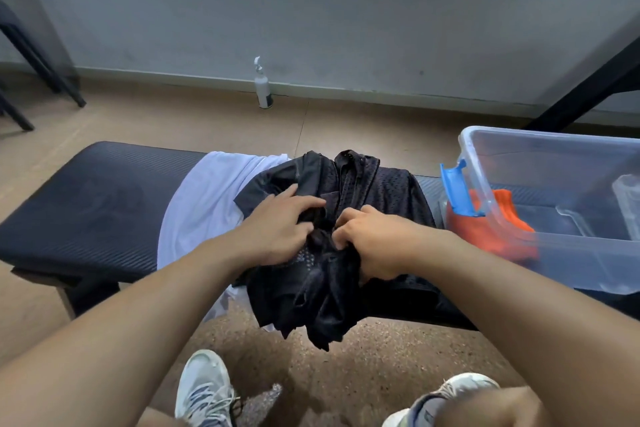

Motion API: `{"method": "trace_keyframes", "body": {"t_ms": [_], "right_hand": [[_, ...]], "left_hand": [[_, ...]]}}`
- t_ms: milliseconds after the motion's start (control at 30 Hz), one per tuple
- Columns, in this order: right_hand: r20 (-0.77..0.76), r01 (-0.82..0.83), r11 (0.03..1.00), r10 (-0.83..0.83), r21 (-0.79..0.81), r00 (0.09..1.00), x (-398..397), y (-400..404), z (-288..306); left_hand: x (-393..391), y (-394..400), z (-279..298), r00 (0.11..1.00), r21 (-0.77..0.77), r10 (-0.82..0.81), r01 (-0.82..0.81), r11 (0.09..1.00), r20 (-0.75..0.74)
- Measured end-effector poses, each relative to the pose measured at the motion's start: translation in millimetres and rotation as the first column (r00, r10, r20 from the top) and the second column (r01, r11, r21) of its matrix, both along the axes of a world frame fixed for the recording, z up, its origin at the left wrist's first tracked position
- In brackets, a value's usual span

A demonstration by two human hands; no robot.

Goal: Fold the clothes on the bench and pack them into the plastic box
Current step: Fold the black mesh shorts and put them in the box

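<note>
A crumpled black mesh garment (349,191) lies in a heap on the middle of the dark padded bench (86,208), part of it hanging over the near edge. My left hand (280,229) and my right hand (374,243) both grip bunched black fabric at the heap's near side, close together. Under the heap, to its left, spreads a white garment (204,204). The clear plastic box (554,253) with a blue latch (457,191) stands on the bench's right end. An orange garment (498,232) lies inside it against the left wall.
A white spray bottle (262,87) stands on the floor by the far wall. Black chair legs (41,69) are at the far left and a black table leg (581,94) at the far right. My two sneakers (204,392) are on the floor below the bench.
</note>
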State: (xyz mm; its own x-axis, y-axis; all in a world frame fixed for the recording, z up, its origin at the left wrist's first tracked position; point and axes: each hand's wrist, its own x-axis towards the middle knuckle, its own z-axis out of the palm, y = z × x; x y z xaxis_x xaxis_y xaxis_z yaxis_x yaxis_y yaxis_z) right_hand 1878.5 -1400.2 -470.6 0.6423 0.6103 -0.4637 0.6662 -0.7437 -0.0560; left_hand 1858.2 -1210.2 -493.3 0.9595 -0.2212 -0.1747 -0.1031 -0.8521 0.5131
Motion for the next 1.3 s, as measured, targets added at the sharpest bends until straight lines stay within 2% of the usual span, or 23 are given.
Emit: {"method": "trace_keyframes", "body": {"t_ms": [33, 100, 167, 200, 233, 300, 333, 400, 500, 567, 633, 700, 767, 833, 900, 967, 1000, 1033, 1100, 1167, 1233, 1300], "right_hand": [[0.011, 0.007, 0.999, -0.008, 0.047, 1.000, 1, 0, 3], [-0.063, 0.060, 0.989, -0.052, 0.135, 0.997, 4, -4, 11], [-0.179, 0.213, 0.937, -0.168, 0.278, 0.970, 9, -10, 18], [-0.229, 0.310, 0.878, -0.238, 0.366, 0.944, 12, -13, 20], [-0.297, 0.410, 0.792, -0.299, 0.453, 0.907, 14, -14, 20], [-0.483, 0.593, 0.559, -0.351, 0.579, 0.802, 16, -14, 21], [-0.559, 0.663, 0.443, -0.357, 0.603, 0.748, 16, -14, 22], [-0.636, 0.721, 0.274, -0.342, 0.637, 0.692, 17, -13, 24], [-0.661, 0.710, 0.063, -0.316, 0.702, 0.681, 15, -12, 32], [-0.678, 0.696, -0.052, -0.287, 0.717, 0.677, 12, -12, 40], [-0.695, 0.681, -0.144, -0.204, 0.718, 0.690, 7, -12, 49], [-0.738, 0.717, -0.211, -0.033, 0.665, 0.674, -2, -12, 60], [-0.771, 0.806, -0.198, 0.238, 0.557, 0.591, -9, -15, 68], [-0.747, 0.863, -0.066, 0.471, 0.501, 0.470, -12, -18, 72], [-0.721, 0.871, 0.099, 0.610, 0.481, 0.328, -11, -22, 72], [-0.698, 0.885, 0.157, 0.680, 0.438, 0.225, -13, -23, 73], [-0.711, 0.895, 0.137, 0.663, 0.425, 0.237, -14, -23, 75], [-0.759, 0.903, 0.074, 0.574, 0.424, 0.309, -16, -23, 77], [-0.844, 0.878, -0.097, 0.244, 0.468, 0.477, -14, -23, 77], [-0.863, 0.848, -0.197, 0.018, 0.491, 0.504, -11, -25, 76], [-0.877, 0.858, -0.184, -0.065, 0.480, 0.477, -9, -27, 73], [-0.856, 0.856, -0.072, -0.130, 0.511, 0.500, -12, -29, 74]], "left_hand": [[1, 5, -3, 0.999, 0.100, -0.011, 0.014, 0.995, -0.031], [0, 14, -5, 0.997, 0.242, -0.014, 0.031, 0.970, -0.074], [-1, 18, -2, 0.997, 0.288, 0.022, 0.001, 0.958, -0.076], [0, 20, -1, 0.996, 0.300, 0.044, -0.020, 0.954, -0.073], [0, 23, 2, 0.995, 0.313, 0.066, -0.040, 0.949, -0.071], [1, 31, 4, 0.992, 0.325, 0.105, -0.075, 0.943, -0.074], [2, 35, 4, 0.990, 0.321, 0.118, -0.087, 0.943, -0.077], [2, 39, 4, 0.988, 0.292, 0.136, -0.110, 0.950, -0.071], [1, 32, 7, 0.983, 0.171, 0.156, -0.171, 0.970, 0.100], [-3, 22, 15, 0.950, -0.053, 0.169, -0.160, 0.986, 0.263], [-11, 7, 28, 0.936, -0.312, 0.175, -0.075, 0.947, 0.306], [-20, -7, 39, 0.940, -0.433, 0.145, 0.003, 0.902, 0.309], [-25, -14, 42, 0.940, -0.439, 0.115, 0.040, 0.898, 0.320], [-24, -15, 39, 0.939, -0.352, 0.058, 0.069, 0.934, 0.338], [-20, -15, 33, 0.929, -0.262, 0.014, 0.090, 0.961, 0.369], [-14, -12, 29, 0.911, -0.231, 0.015, 0.089, 0.969, 0.412], [-12, -11, 29, 0.910, -0.241, 0.027, 0.082, 0.967, 0.415], [-10, -9, 30, 0.919, -0.282, 0.050, 0.068, 0.957, 0.390], [-10, -6, 36, 0.953, -0.433, 0.109, 0.025, 0.901, 0.281], [-12, -3, 47, 0.964, -0.509, 0.144, -0.010, 0.861, 0.223], [-18, 2, 62, 0.982, -0.513, 0.102, -0.006, 0.859, 0.160], [-25, 8, 76, 0.998, -0.520, 0.030, 0.007, 0.854, 0.064]]}}
